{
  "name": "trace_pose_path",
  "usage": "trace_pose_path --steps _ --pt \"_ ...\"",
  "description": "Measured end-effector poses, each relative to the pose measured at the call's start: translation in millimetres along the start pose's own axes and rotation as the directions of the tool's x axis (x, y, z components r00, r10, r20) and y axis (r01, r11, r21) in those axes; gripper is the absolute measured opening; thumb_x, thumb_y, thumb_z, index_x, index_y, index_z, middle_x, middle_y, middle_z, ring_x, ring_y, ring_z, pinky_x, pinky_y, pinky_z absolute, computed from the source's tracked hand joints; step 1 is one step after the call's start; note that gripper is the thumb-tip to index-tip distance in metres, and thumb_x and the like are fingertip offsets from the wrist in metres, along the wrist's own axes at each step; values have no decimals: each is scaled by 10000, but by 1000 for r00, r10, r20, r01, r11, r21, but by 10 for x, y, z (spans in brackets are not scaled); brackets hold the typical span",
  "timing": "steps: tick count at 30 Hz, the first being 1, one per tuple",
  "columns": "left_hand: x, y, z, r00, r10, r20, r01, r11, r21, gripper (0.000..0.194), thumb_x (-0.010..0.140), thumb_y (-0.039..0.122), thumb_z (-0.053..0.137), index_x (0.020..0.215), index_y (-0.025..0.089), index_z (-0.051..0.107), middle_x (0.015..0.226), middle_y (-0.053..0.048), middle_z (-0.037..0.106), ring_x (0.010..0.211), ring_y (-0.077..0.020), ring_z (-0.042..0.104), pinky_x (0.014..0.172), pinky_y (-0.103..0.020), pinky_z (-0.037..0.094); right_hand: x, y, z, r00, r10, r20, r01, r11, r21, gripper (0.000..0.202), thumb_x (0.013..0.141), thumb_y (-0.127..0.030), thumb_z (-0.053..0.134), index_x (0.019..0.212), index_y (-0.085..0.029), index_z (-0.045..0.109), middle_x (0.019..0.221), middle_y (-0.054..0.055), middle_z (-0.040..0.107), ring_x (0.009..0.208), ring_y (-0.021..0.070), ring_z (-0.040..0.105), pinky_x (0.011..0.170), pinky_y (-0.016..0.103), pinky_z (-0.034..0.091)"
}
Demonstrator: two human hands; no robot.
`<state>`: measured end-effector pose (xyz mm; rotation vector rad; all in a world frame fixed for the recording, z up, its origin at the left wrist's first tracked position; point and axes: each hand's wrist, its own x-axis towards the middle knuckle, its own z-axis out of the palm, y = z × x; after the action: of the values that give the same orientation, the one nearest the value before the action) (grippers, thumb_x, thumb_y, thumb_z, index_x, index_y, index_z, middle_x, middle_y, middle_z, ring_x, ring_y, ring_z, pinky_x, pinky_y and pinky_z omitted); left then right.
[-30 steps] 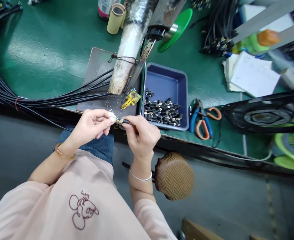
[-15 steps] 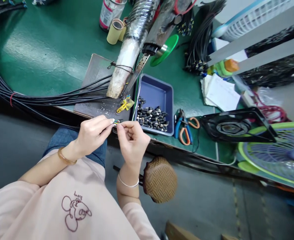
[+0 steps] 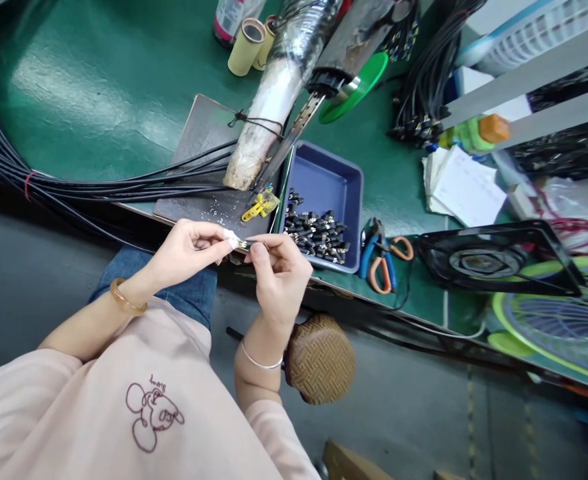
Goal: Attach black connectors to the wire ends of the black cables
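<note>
My left hand (image 3: 189,250) is closed in a pinch over the bench edge, with something white at its thumb and index fingertips. Opposite it, my right hand (image 3: 280,270) is pinched too, its fingertips almost meeting the left ones. Between them shows a small piece with thin wires (image 3: 243,245); its ends are hidden in the fingers. Just beyond the hands, a yellow clip-like holder (image 3: 261,204) sits on a dark board (image 3: 207,127) under a soldering iron (image 3: 294,130). A blue tray (image 3: 329,163) of small black connectors (image 3: 319,233) lies beyond my right hand.
A tied bundle of black cables (image 3: 79,190) runs from the left onto the board. A wrapped duct (image 3: 257,133) hangs over it. To the right are cutting pliers (image 3: 374,257), a black fan (image 3: 494,257), papers (image 3: 467,187) and a green fan (image 3: 564,313). A stool (image 3: 321,360) stands below.
The camera view has shifted, so the bench things sit further right. Both hands stay pinched close together; coloured wires showed more plainly between them before, and the left fingertips now look whiter.
</note>
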<state>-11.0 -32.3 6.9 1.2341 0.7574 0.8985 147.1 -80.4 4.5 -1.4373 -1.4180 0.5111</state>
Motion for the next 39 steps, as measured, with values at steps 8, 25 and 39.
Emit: trace_pose_path --steps 8,25,39 --pt "102 -7 14 998 -8 -57 7 1000 -19 171 749 239 740 634 144 657 568 18 587 502 -68 471 481 -192 404 3 93 -22 954 -259 -151 226 953 -201 127 914 -284 638 889 -224 747 614 -44 610 456 80 472 438 237 329" --pt "288 -24 25 986 52 -157 -48 998 31 284 740 353 789 623 158 618 557 35 523 484 -64 419 450 -217 343 58 116 150 888 -422 -181 352 879 -322 104 887 -132 672 892 -225 626 979 21 761 935 169 744 800 329 622" --pt "338 -82 46 971 82 -223 -82 997 11 197 772 283 734 684 133 640 670 7 617 611 -81 544 592 -191 459 194 109 202 855 -484 -187 397 842 -365 168 841 -75 696 822 -208 595 886 -3 737 826 129 718 750 264 584"
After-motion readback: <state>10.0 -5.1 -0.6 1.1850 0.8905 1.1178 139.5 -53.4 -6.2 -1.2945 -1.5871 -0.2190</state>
